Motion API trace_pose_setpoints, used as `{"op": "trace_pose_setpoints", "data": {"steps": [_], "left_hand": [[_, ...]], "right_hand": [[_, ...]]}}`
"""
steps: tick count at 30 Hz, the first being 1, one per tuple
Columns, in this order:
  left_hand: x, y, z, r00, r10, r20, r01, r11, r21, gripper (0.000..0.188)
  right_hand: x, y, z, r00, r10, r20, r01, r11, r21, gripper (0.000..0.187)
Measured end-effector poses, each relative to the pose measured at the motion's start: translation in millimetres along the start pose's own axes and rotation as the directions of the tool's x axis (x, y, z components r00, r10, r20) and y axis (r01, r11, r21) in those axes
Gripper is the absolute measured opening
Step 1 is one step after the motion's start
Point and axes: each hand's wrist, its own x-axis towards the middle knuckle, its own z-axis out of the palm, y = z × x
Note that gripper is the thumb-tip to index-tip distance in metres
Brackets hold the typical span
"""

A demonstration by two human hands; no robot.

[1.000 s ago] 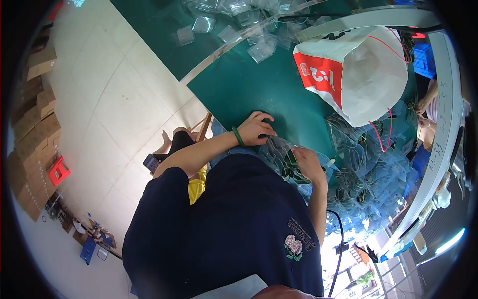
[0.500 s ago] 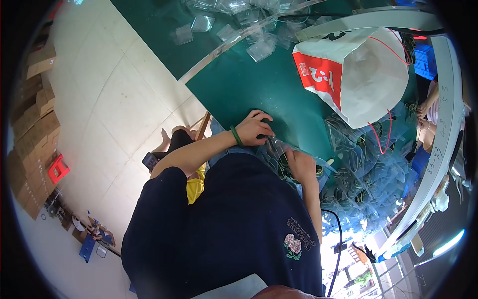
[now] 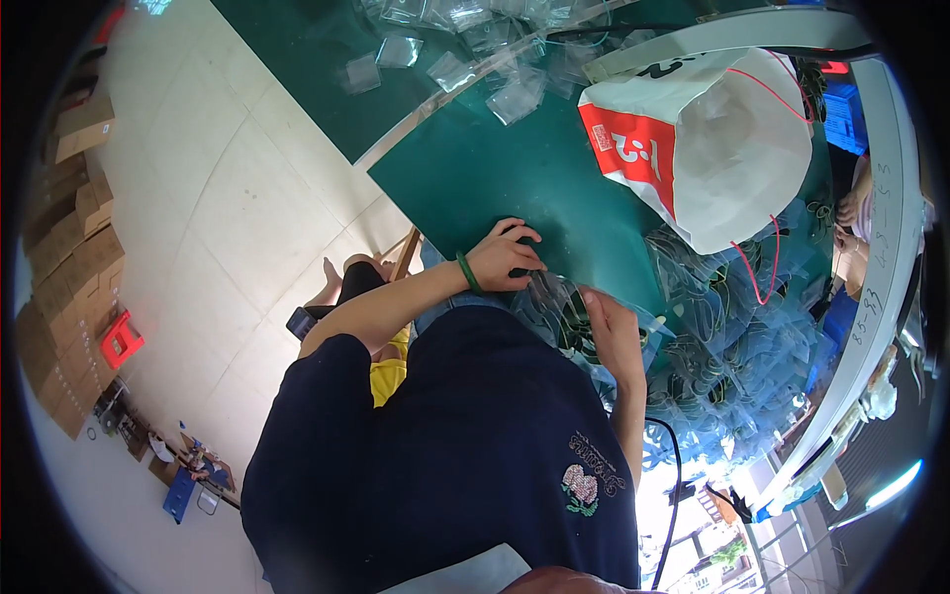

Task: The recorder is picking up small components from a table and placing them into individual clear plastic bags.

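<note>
At the near edge of the green table, my left hand [image 3: 503, 259], with a green bangle on its wrist, has its fingers bent over a clear plastic bag [image 3: 550, 297]. Its thumb and fingertips press on the bag's upper left edge. Something dark and coiled, like a thin cord, shows through the plastic, but its kind is unclear. My right hand [image 3: 614, 332] pinches the bag's right side, thumb and fingers together. The bag lies between both hands, over the table edge and my lap.
A white and red paper bag [image 3: 633, 148] with red string handles stands open on the green table [image 3: 445, 188]. To the right lies a large heap of filled clear bags [image 3: 722, 337]. Flat clear packets [image 3: 450, 71] lie at the back. A curved pale frame [image 3: 896, 198] borders the right.
My right hand has shifted slightly right and its fingers now point upward along the bag's edge. More of the dark coil shows. My left hand keeps its place.
</note>
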Motion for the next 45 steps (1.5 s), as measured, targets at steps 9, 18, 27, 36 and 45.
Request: {"op": "trace_pose_setpoints", "data": {"steps": [9,18,27,36,45], "left_hand": [[-1.0,-1.0,0.8,1.0,0.005,0.007,-0.005,1.0,0.014,0.039],[0.7,3.4,-3.3,0.999,-0.002,0.054,-0.002,0.997,0.076,0.048],[-1.9,0.6,-0.1,0.997,0.019,0.07,-0.026,0.994,0.103,0.052],[-1.2,-1.9,-0.7,0.996,0.018,0.09,-0.026,0.996,0.09,0.043],[5.7,-1.6,-4.1,0.99,-0.075,0.123,0.057,0.988,0.146,0.041]], "right_hand": [[-2.6,-21.5,-16.5,0.98,0.079,0.181,-0.068,0.995,-0.067,0.044],[-7.4,-13.1,-15.6,0.968,0.065,0.244,0.021,0.942,-0.335,0.06],[-2.0,-20.8,-1.1,0.929,0.198,0.313,0.061,0.751,-0.658,0.058],[-5.5,-15.1,13.4,0.95,0.166,0.264,0.1,0.639,-0.762,0.059],[-12.4,-13.7,11.6,0.995,0.077,0.057,-0.033,0.836,-0.548,0.057]]}}
